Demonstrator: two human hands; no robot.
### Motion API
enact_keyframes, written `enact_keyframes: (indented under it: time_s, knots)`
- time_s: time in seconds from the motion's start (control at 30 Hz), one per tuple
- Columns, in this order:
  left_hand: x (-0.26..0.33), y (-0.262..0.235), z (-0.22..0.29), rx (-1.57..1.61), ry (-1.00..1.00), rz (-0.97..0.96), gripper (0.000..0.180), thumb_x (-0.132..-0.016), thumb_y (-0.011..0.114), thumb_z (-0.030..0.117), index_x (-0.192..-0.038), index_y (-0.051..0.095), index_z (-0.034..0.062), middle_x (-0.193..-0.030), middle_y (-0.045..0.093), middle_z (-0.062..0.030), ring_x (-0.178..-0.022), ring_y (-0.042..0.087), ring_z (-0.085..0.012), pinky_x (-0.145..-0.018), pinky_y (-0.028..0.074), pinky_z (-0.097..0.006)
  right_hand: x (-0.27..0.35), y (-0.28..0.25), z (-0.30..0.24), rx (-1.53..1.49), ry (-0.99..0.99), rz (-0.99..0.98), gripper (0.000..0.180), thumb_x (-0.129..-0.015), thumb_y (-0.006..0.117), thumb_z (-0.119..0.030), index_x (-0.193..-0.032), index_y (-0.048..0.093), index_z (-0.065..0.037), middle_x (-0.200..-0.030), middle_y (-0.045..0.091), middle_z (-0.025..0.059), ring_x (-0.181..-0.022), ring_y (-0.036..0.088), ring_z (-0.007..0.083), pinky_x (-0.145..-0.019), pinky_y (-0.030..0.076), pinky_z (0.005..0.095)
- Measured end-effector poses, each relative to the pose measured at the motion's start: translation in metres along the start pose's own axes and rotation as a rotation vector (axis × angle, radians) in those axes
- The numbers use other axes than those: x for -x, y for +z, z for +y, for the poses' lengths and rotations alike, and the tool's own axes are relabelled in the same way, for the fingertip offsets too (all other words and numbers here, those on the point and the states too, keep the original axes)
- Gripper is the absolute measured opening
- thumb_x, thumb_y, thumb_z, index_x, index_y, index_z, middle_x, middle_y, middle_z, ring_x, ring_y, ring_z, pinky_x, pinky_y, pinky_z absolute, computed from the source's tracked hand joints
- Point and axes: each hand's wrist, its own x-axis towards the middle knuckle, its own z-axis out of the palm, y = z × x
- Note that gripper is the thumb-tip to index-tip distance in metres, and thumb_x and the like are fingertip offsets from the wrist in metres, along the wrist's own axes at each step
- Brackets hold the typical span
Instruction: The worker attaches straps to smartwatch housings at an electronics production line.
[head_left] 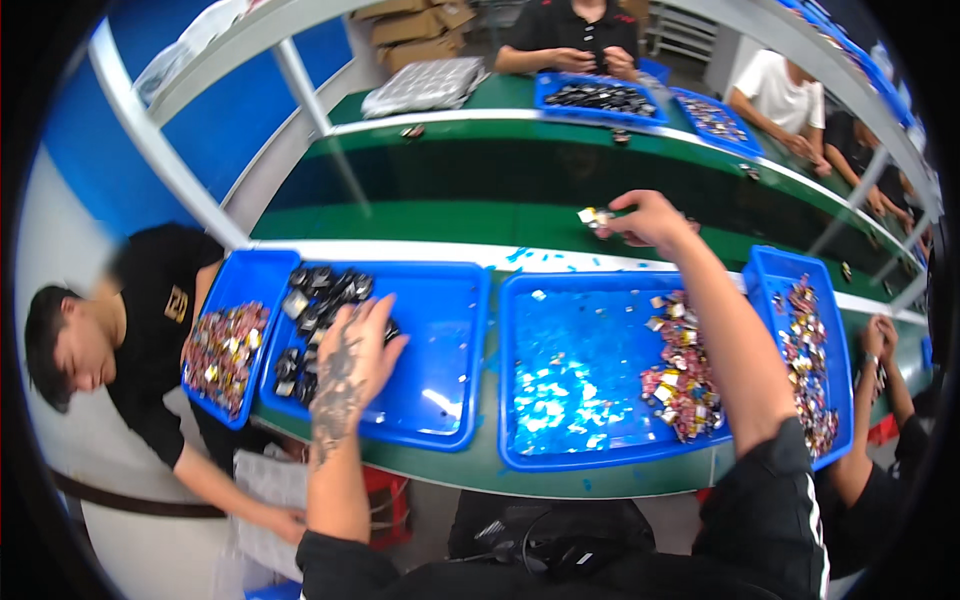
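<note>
My right hand (650, 222) reaches over the green conveyor belt (480, 222), thumb and fingers pinched on a small electronic part (597, 220) with white, yellow and pinkish bits. Its exact kind is too small to make out. My left hand (358, 350) lies over small black parts (320, 300) heaped in the left side of a blue tray (470, 360). Its fingers stretch forward with the thumb apart, and no held thing shows. Below my right forearm, a second blue tray (508, 400) bears a pile of small pink, yellow and white parts (680, 385) at its right side.
Narrower blue bins (255, 262) (765, 262) of similar small parts stand at both ends. A white frame post (170, 150) rises at the left. A person (150, 330) leans in beside it. Across the belt, a co-worker (570, 40) sits behind a blue tray of black parts (600, 98).
</note>
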Motion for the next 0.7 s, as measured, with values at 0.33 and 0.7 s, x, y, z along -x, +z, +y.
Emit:
enact_keyframes:
  time_s: [0.33, 0.7]
  knots:
    - [-0.011, 0.037, -0.001, -0.149, -0.001, -0.047, 0.027, -0.088, 0.055, 0.011, -0.112, 0.06, -0.0018, -0.101, 0.064, -0.0184, -0.102, 0.058, -0.0337, -0.093, 0.046, -0.042, -0.036, -0.03, 0.04, 0.765, -0.147, 0.244, 0.048, -0.072, 0.08, -0.022, -0.113, 0.064, -0.003, -0.114, 0.065, 0.0188, -0.11, 0.062, 0.0327, -0.093, 0.05, 0.0389]
    - [-0.044, 0.012, 0.121, 2.244, -0.319, -0.53, 0.041, -0.103, 0.042, 0.038, -0.108, 0.055, -0.0003, -0.087, 0.06, -0.0094, -0.076, 0.063, -0.0203, -0.071, 0.056, -0.034, 0.14, -0.04, 0.007, 0.768, -0.423, 0.051, 0.01, -0.079, 0.065, -0.007, -0.084, 0.067, 0.001, -0.077, 0.067, 0.0148, -0.072, 0.066, 0.0281, -0.068, 0.052, 0.037]
